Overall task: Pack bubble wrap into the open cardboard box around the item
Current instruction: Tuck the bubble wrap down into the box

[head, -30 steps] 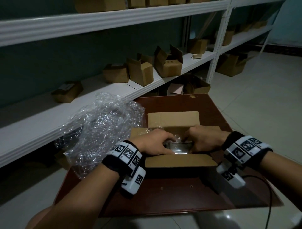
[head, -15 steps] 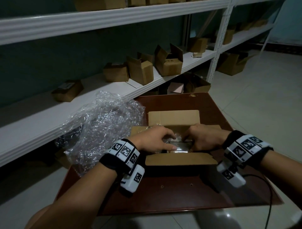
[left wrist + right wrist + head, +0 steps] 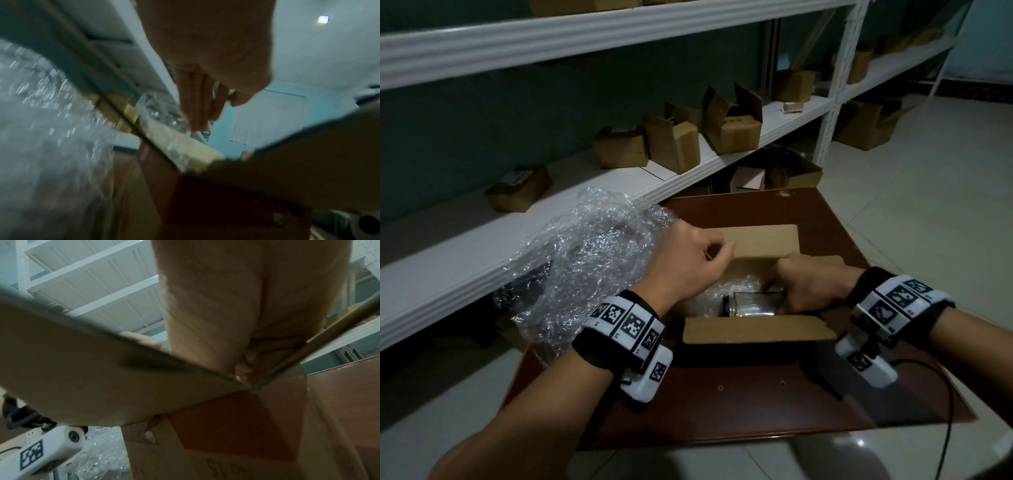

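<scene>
The head view alone shows inside the cardboard box (image 3: 753, 330) on the counter (image 3: 739, 404): a shiny cylindrical item (image 3: 751, 303) lies there with bubble wrap (image 3: 736, 286) tucked at its far side. The right hand (image 3: 808, 286) reaches in beside the item; whether it grips anything I cannot tell. The left hand (image 3: 688, 263) hangs above the box's left edge, fingers loosely curled, holding nothing. The left wrist view, blurred, shows those fingers (image 3: 197, 100) pointing down over wrap at the box rim. A large loose heap of bubble wrap (image 3: 585, 263) sits left of the box, against the white shelf (image 3: 448, 260).
</scene>
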Motion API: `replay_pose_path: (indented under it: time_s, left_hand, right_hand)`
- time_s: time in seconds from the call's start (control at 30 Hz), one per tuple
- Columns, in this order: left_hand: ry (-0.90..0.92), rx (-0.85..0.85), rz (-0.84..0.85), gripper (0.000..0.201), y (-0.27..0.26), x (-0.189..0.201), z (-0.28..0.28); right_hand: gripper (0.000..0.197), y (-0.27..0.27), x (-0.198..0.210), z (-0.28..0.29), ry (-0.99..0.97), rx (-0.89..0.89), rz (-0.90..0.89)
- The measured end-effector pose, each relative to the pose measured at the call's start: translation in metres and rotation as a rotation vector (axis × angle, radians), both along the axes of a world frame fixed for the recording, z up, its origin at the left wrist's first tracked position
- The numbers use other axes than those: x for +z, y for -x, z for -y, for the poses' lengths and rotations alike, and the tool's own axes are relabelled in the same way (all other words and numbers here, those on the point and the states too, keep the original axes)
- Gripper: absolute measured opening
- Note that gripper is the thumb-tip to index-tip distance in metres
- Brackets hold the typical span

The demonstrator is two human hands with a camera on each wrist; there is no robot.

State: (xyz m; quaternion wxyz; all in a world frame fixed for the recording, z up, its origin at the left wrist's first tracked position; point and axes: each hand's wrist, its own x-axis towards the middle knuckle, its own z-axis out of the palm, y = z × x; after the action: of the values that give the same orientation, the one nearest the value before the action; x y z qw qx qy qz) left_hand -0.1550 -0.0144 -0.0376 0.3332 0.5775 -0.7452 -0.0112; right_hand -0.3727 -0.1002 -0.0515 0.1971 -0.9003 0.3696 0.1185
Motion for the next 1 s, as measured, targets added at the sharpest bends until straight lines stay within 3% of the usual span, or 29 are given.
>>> replay_pose_path:
  time_s: [0.1, 0.33, 0.4, 0.5, 0.6, 0.7, 0.8, 0.87, 1.0]
  left_hand:
    - [-0.245, 0.138, 0.185, 0.036, 0.001, 0.002, 0.000]
    - [-0.663, 0.073, 0.224, 0.007, 0.009, -0.013, 0.010]
    - [-0.783, 0.059, 0.306, 0.018, 0.015, -0.012, 0.013]
    - [-0.945, -0.005, 0.380, 0.017, 0.018, -0.008, 0.019]
    - [-1.006, -0.073, 0.344, 0.025, 0.011, -0.004, 0.021]
    - [-1.075, -0.119, 0.253, 0.048, 0.002, 0.000, 0.021]
    - [-0.951, -0.101, 0.319, 0.063, -0.002, -0.005, 0.020]
    - [-0.786, -0.081, 0.374, 0.054, -0.004, -0.010, 0.018]
    - [-0.557, -0.099, 0.282, 0.039, -0.009, 0.001, 0.008]
  right_hand:
    - [0.044, 0.001, -0.001, 0.001, 0.014, 0.000, -0.005]
    - [0.045, 0.000, 0.000, 0.000, -0.018, -0.013, -0.005]
    - [0.046, 0.000, 0.000, 0.000, -0.024, -0.018, -0.012]
    - [0.047, 0.001, 0.000, 0.002, -0.027, -0.009, -0.025]
    - [0.054, 0.002, 0.005, 0.002, -0.047, 0.025, -0.061]
    - [0.062, 0.001, 0.013, -0.001, -0.050, 0.034, -0.104]
    - [0.064, 0.001, 0.013, -0.001, -0.041, 0.039, -0.110]
    - [0.063, 0.002, 0.012, -0.001, -0.045, 0.029, -0.092]
    - [0.058, 0.005, 0.012, 0.000, -0.056, 0.051, -0.049]
